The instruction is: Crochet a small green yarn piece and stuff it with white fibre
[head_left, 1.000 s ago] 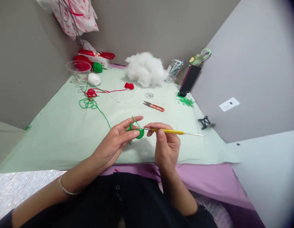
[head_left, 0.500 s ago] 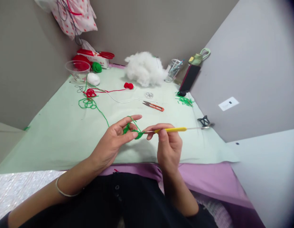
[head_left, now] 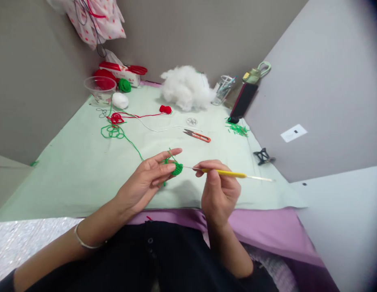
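Observation:
My left hand (head_left: 154, 170) pinches a small green crochet piece (head_left: 177, 168) between thumb and fingers, its index finger stretched out with green yarn (head_left: 135, 148) passing over it. That yarn trails back across the table to a loose tangle. In my right hand (head_left: 220, 188) is a crochet hook (head_left: 227, 173) with a yellow handle, gripped like a pencil. Its thin metal shaft points left and the tip meets the right edge of the green piece; whether it sits inside a stitch I cannot tell.
Orange thread snips (head_left: 197, 136) lie beyond my hands, near a small round clear case (head_left: 192, 121). White stuffing (head_left: 186, 88) is heaped at the back. A plastic tub (head_left: 100, 91) and yarn balls stand back left; a phone (head_left: 244, 99), green clippings (head_left: 237, 129) and a black stand (head_left: 264, 156) are right.
My right hand has shifted slightly right with the hook, whose back end now tilts downward. The green piece has turned in my left fingers and shows more of its face.

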Tool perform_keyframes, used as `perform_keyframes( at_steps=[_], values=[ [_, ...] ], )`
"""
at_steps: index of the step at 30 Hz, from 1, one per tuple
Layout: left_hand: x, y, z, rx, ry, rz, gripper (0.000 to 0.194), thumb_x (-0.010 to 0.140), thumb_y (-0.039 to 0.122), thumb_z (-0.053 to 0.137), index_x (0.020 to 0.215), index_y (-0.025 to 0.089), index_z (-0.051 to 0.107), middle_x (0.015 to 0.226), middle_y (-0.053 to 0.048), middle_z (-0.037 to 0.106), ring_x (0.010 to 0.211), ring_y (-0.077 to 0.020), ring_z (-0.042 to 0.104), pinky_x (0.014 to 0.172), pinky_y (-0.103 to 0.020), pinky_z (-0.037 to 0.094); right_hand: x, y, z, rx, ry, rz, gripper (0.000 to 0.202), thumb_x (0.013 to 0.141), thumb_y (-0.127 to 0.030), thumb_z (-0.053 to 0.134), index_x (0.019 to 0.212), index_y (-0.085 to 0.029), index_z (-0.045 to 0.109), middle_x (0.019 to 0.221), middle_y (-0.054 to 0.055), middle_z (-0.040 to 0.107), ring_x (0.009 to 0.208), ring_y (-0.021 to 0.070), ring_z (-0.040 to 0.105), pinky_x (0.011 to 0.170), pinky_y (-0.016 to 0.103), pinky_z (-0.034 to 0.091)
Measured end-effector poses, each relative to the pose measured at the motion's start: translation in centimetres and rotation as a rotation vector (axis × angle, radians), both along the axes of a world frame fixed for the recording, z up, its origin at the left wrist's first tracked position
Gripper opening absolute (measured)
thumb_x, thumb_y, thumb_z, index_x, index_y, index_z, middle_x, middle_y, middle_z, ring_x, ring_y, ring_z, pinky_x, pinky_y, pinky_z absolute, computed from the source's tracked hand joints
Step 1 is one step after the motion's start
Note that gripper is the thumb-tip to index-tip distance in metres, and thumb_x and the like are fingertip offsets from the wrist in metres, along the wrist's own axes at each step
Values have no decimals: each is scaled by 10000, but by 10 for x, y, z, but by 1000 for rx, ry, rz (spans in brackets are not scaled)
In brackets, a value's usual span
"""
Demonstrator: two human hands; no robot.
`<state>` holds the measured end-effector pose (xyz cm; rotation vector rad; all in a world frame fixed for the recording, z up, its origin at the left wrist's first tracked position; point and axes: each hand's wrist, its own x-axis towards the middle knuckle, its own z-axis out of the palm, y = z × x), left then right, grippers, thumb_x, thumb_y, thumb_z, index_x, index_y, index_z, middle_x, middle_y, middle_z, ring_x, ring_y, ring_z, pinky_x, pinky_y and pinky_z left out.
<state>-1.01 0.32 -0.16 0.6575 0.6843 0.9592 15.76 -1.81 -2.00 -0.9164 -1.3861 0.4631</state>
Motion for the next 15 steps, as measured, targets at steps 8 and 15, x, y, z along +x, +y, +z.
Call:
perform_keyframes(
  at_steps=[8, 15],
  values=[
    [9, -7, 1, 122, 100, 120, 504, 789, 226, 864, 1276, 250, 741, 885, 6, 658, 846, -106, 579, 802, -203, 442, -6, 1, -1, 59, -211, -20, 210, 996, -164, 581, 1099, -261, 736, 981, 45, 768, 853, 179, 716, 732, 351, 576],
    [3, 1, -4, -75, -66, -14, 303, 832, 251, 820, 1124, 170, 804, 561, 109, 354, 487, -28, 197, 789, -229, 488, 1, 2, -2, 192, -232, -115, 243, 973, -126, 600, 1107, -271, 742, 964, 45, 779, 831, 183, 701, 767, 377, 533]
  ],
)
